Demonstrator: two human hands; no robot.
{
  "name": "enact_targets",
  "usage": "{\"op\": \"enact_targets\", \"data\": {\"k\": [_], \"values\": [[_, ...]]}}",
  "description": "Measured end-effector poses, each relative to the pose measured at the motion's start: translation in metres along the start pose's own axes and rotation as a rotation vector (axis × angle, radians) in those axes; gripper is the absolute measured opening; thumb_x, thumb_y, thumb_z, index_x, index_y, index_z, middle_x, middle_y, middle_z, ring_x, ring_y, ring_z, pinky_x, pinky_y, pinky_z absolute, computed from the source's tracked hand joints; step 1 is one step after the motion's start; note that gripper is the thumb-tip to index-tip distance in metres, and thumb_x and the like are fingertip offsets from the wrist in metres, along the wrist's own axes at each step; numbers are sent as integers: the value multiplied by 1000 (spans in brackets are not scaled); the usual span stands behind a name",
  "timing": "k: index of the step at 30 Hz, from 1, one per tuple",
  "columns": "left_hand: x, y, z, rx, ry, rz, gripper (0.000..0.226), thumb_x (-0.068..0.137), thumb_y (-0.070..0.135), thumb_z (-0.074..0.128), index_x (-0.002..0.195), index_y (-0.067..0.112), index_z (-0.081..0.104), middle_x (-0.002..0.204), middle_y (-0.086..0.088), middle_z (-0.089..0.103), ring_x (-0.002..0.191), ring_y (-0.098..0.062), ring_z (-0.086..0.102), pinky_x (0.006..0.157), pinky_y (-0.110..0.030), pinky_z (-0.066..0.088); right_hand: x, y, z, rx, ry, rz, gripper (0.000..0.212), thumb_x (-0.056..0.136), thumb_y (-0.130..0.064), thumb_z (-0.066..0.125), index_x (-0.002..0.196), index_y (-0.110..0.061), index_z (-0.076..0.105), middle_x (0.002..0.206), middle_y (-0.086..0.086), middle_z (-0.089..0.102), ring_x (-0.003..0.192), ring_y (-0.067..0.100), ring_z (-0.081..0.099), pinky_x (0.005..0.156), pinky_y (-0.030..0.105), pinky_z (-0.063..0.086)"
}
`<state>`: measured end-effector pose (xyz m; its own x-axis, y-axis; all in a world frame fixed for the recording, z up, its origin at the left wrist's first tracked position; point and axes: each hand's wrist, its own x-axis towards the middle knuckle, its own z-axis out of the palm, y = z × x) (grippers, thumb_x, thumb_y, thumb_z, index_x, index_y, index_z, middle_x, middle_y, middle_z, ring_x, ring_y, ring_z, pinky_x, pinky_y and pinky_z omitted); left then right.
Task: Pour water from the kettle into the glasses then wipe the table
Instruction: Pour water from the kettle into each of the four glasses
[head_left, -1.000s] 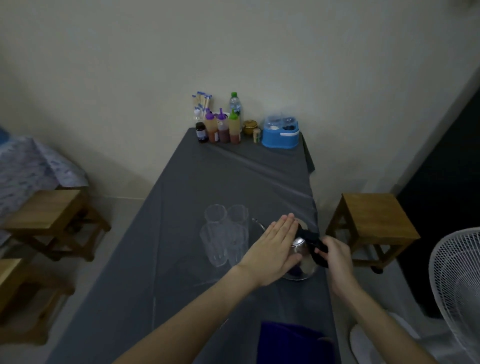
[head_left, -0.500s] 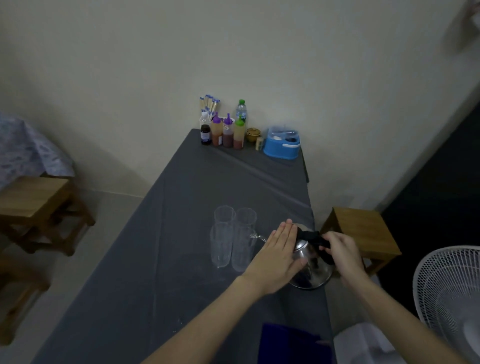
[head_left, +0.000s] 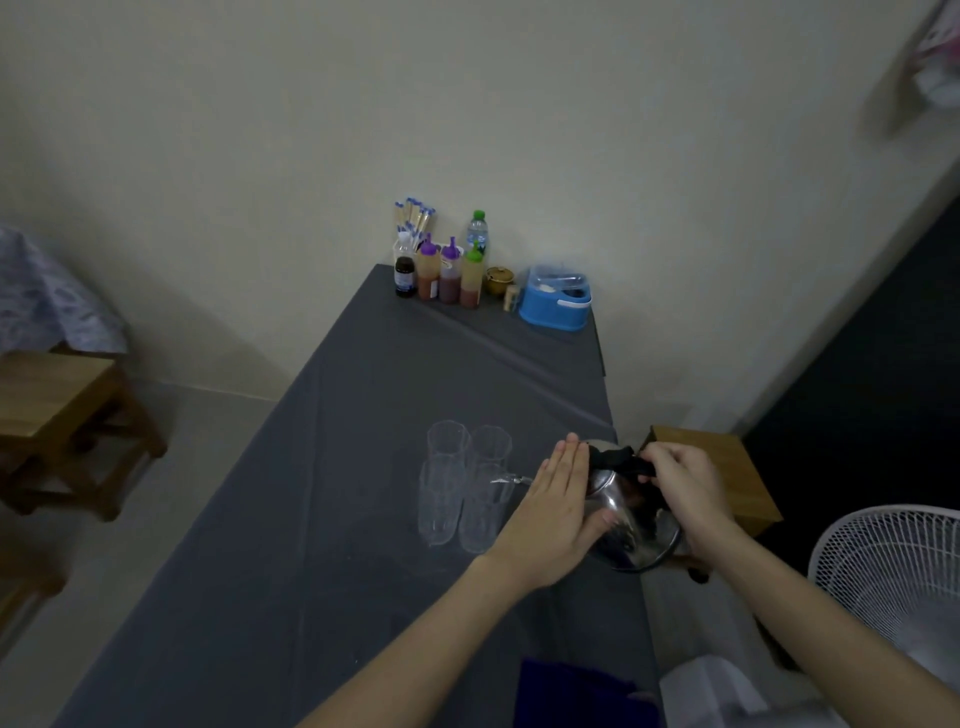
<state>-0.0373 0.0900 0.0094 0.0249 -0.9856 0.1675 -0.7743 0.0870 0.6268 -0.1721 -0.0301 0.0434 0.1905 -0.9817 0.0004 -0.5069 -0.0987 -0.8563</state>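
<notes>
Pour step: right hand (head_left: 680, 486) gripping kettle (head_left: 631, 519) handle, left hand (head_left: 556, 512) flat on lid, fingers straight. Next: tip spout over glasses (head_left: 465, 488) w/ care.

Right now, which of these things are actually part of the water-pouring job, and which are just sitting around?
In use: kettle, held by right hand, steadied by left hand; four glasses; blue cloth; table.

Lying about: sauce bottles, water bottle, blue container, stools, fan.
</notes>
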Motion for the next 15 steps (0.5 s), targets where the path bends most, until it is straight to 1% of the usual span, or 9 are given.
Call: {"op": "enact_targets", "data": {"k": [2, 4, 8, 11, 13, 15], "values": [[1, 0, -1, -19, 1, -10, 75, 101, 46, 30, 151, 8, -10, 161, -6, -16, 148, -14, -17, 122, -29, -7, 1, -6, -1, -65, 0, -41, 30, 82, -25, 55, 57, -14, 67, 55, -5, 66, 53, 4, 59, 54, 28, 41], [2, 1, -2, -36, 7, -14, 75, 101, 45, 30, 151, 8, -11, 161, -6, -17, 148, -14, -17, 122, -28, -7, 2, -11, -3, -106, -3, -75, 31, 82, -26, 54, 59, -9, 66, 56, -1, 65, 54, 8, 59, 53, 28, 40], [4, 1, -1, -60, 18, -19, 75, 101, 45, 31, 151, 8, -12, 161, -7, -18, 148, -14, -18, 120, -26, -9, 1, -18, -4, -116, -7, -101, 32, 78, -28, 53, 60, -5, 65, 57, 2, 65, 48, 1, 55, 52, 27, 39], [4, 1, -1, -66, 17, -15, 76, 101, 45, 31, 151, 8, -13, 161, -7, -19, 147, -14, -18, 120, -27, -9, 1, -21, -5, -141, -4, -127, 34, 75, -31, 52, 60, -2, 61, 55, 6, 63, 45, 1, 50, 51, 28, 37], [5, 1, -1, -66, 17, -15, 76, 101, 45, 31, 151, 8, -13, 161, -7, -19, 147, -14, -18, 120, -27, -9, 2, -22, -6, -154, 8, -133, 34, 76, -30, 52, 54, -5, 57, 47, 0, 59, 42, 0, 49, 49, 29, 35], [6, 2, -1, -67, 21, -14, 76, 101, 44, 31, 151, 8, -13, 161, -7, -19, 147, -14, -18, 120, -27, -10, 2, -24, -7, -167, 30, -134, 34, 77, -27, 53, 47, -11, 54, 41, -8, 55, 40, -1, 47, 48, 29, 34]]}}
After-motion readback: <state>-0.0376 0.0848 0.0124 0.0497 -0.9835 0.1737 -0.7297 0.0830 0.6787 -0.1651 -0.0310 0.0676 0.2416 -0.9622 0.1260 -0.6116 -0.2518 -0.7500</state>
